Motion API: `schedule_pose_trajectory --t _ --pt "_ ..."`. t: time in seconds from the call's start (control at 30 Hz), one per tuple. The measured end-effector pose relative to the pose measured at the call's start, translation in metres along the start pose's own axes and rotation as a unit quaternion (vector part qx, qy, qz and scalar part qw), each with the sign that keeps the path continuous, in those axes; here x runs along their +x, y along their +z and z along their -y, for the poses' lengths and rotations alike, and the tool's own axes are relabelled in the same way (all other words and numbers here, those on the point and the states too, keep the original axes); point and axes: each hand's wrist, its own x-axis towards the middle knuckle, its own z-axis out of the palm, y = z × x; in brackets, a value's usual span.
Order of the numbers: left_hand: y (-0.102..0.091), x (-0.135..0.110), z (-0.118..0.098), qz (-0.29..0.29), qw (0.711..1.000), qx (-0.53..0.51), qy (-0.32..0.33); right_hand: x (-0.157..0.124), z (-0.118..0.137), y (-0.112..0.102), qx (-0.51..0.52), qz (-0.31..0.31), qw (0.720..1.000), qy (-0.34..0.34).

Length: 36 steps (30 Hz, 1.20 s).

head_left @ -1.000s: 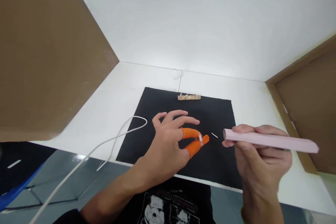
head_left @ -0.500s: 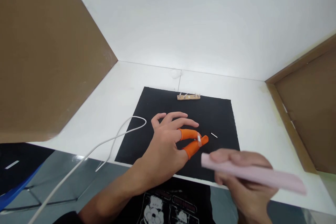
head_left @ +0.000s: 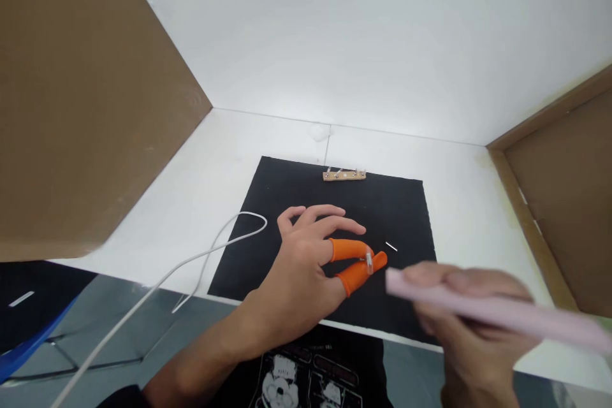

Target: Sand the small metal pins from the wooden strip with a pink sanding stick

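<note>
My left hand (head_left: 306, 274) is over the black mat (head_left: 287, 185), with orange finger cots on its thumb and index finger. Those two fingers are pinched on a small clear tube-like piece (head_left: 369, 261) with a bit of metal at its side. To the right, my right hand (head_left: 471, 306) is wrapped round a long pale pink bar (head_left: 507, 311), blurred by motion. The bar's near end points at the left fingertips, apart from them. A thin silver pin (head_left: 391, 246) lies on the mat just beyond the left fingertips.
At the mat's far edge lies a tan strip (head_left: 344, 176) bearing several small clear and metal pieces. A white cable (head_left: 191, 259) runs across the table's left side onto the mat. Brown panels (head_left: 95, 108) stand left and right, and a white wall (head_left: 335, 38) at the back.
My right hand has moved to the right with the pink bar, away from the left fingers. My left hand has shifted slightly right and keeps its pinch on the clear piece.
</note>
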Motion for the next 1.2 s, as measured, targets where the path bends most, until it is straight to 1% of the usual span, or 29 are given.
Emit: schedule_pose_trajectory --t 0.07,0.1,0.13,0.17,0.27,0.3,0.33,0.37,0.43,0.47,0.5,0.53,0.6,0.67,0.7,0.73,0.77,0.83,0.9,0.93,0.97,1.0,1.07,1.1,1.13,1.17,1.2 --pt "0.001 -0.001 0.000 -0.001 1.000 -0.006 0.005 0.006 -0.005 -0.005 -0.019 -0.101 0.994 -0.039" --pt "0.001 -0.001 0.001 -0.001 1.000 -0.008 0.006 0.007 -0.007 -0.005 -0.026 -0.133 0.990 -0.049" --pt "0.001 -0.001 0.002 -0.002 1.000 -0.008 0.006 0.008 -0.006 -0.003 -0.026 -0.132 0.989 -0.054" --pt "0.001 -0.001 0.003 -0.005 1.000 -0.007 0.006 0.008 -0.004 0.000 -0.021 -0.100 0.993 -0.050" --pt "0.000 0.000 0.004 -0.009 1.000 -0.005 -0.001 0.003 0.005 0.010 0.006 0.041 0.999 -0.012" --pt "0.000 0.000 0.004 -0.009 1.000 -0.006 -0.002 0.003 0.007 0.011 0.010 0.063 0.998 -0.004" --pt "0.000 0.000 0.004 -0.007 1.000 -0.009 -0.001 0.004 0.006 0.009 0.004 0.048 0.999 -0.006" --pt "0.000 -0.001 0.003 -0.002 1.000 -0.013 0.001 0.006 0.004 0.006 -0.007 0.001 1.000 -0.017" --pt "0.000 -0.002 0.002 0.005 1.000 -0.020 0.004 0.012 -0.002 -0.003 -0.036 -0.125 0.990 -0.054" --pt "0.000 -0.003 0.002 0.009 1.000 -0.022 0.005 0.015 -0.004 -0.007 -0.049 -0.174 0.981 -0.070" --pt "0.000 -0.003 0.003 0.011 1.000 -0.022 0.006 0.017 -0.005 -0.008 -0.059 -0.205 0.974 -0.079" --pt "0.000 -0.003 0.003 0.010 1.000 -0.022 0.007 0.017 -0.004 -0.007 -0.059 -0.199 0.975 -0.079" --pt "-0.001 -0.002 0.004 0.005 1.000 -0.020 0.009 0.013 0.003 0.001 -0.039 -0.116 0.991 -0.053" --pt "-0.001 0.000 0.005 -0.001 1.000 -0.018 0.012 0.006 0.011 0.011 -0.001 -0.002 0.999 -0.034" --pt "-0.001 0.001 0.005 -0.003 1.000 -0.017 0.013 0.004 0.013 0.013 0.008 0.033 0.999 -0.034" --pt "-0.001 0.001 0.004 -0.001 1.000 -0.017 0.014 0.003 0.013 0.013 0.007 0.047 0.998 -0.036" --pt "-0.001 0.001 0.003 0.002 1.000 -0.019 0.016 0.004 0.011 0.011 -0.005 0.028 0.999 -0.040" --pt "-0.001 0.000 0.001 0.008 1.000 -0.022 0.018 0.008 0.003 0.002 -0.034 -0.058 0.996 -0.051" --pt "0.000 -0.001 0.000 0.014 0.999 -0.024 0.017 0.012 -0.002 -0.006 -0.054 -0.154 0.985 -0.062" --pt "0.000 -0.001 0.000 0.015 0.999 -0.025 0.016 0.012 -0.002 -0.007 -0.056 -0.175 0.981 -0.064" --pt "0.000 -0.001 0.001 0.014 0.999 -0.025 0.015 0.011 0.000 -0.006 -0.050 -0.161 0.984 -0.064" --pt "0.000 0.000 0.001 0.013 1.000 -0.025 0.014 0.008 0.003 -0.004 -0.041 -0.127 0.989 -0.058" --pt "0.000 0.001 0.001 0.010 1.000 -0.025 0.016 0.002 0.010 0.003 -0.015 -0.024 0.998 -0.048" --pt "0.000 0.002 0.001 0.008 1.000 -0.025 0.018 0.000 0.012 0.005 -0.004 0.017 0.999 -0.040" --pt "0.000 0.003 0.001 0.009 0.999 -0.024 0.020 -0.002 0.013 0.005 -0.001 0.037 0.999 -0.035" --pt "0.000 0.003 0.000 0.011 0.999 -0.024 0.022 -0.002 0.011 0.003 -0.009 0.029 0.999 -0.032" --pt "0.000 0.003 -0.001 0.016 0.999 -0.025 0.024 -0.001 0.009 -0.001 -0.023 -0.004 0.999 -0.029"
